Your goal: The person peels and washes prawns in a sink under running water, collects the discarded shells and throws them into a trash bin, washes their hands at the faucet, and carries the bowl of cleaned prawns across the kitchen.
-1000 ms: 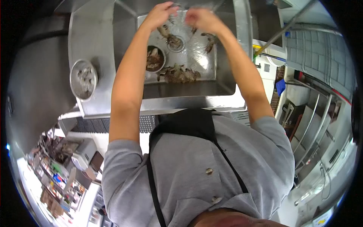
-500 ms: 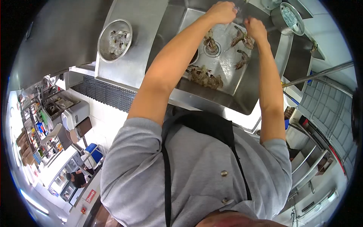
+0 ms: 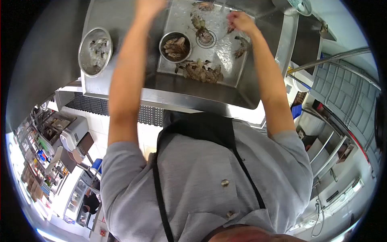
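My left hand [image 3: 150, 5] is a blur at the top edge, over the sink's left side; its fingers are out of frame. On the right, my right hand [image 3: 241, 21] has its fingers pressed together just above a brown shrimp [image 3: 230, 28]; what they pinch is too small to make out. Several shrimp [image 3: 198, 22] lie by the drain [image 3: 206, 38], with another shrimp [image 3: 242, 46] below my right hand. A pile of shrimp [image 3: 200, 71] sits at the near side. Brown pieces fill a steel bowl [image 3: 161, 50] inside the sink.
A colander [image 3: 82, 60] with pale, translucent pieces rests on the steel counter [image 3: 94, 88], left of the sink [image 3: 201, 99]. Another metal container [image 3: 307, 8] stands at the upper right. A person in dark clothing [image 3: 92, 203] is far off at the lower left.
My left hand has swung left, away from the sink's middle, uncovering the steel bowl. The camera view has also shifted. My right hand remains over the sink's right part.
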`<state>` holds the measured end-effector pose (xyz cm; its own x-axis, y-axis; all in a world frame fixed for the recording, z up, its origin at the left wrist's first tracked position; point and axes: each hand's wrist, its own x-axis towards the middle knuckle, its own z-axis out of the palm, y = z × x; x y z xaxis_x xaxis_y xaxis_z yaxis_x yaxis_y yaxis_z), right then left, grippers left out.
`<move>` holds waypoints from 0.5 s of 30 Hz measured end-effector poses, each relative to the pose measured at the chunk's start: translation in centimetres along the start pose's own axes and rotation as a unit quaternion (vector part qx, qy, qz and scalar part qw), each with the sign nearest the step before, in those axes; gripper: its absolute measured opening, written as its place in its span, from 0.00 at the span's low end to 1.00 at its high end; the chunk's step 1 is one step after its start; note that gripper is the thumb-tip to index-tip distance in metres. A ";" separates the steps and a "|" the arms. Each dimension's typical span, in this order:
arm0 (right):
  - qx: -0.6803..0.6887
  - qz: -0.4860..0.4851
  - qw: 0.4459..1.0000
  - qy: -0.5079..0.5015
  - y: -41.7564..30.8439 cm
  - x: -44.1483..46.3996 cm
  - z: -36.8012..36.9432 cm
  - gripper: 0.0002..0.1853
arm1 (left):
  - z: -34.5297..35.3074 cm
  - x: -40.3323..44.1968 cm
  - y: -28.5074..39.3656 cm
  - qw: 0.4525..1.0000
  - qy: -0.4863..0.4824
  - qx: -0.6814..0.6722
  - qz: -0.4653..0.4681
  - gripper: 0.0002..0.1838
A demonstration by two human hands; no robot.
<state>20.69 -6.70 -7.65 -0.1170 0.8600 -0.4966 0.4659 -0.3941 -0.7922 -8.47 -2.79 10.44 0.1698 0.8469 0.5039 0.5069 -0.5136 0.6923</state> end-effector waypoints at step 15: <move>-0.351 0.027 0.932 0.091 14.1 9.4 18.5 0.26 | -22.8 -13.3 -5.3 0.873 0.046 0.372 -0.311 0.25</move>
<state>9.96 -10.16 -30.07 0.0448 0.9107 -0.4107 0.9330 -0.1851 -0.3086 -32.64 -14.45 11.86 -0.3853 0.8978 0.2132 0.8916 0.3027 0.3368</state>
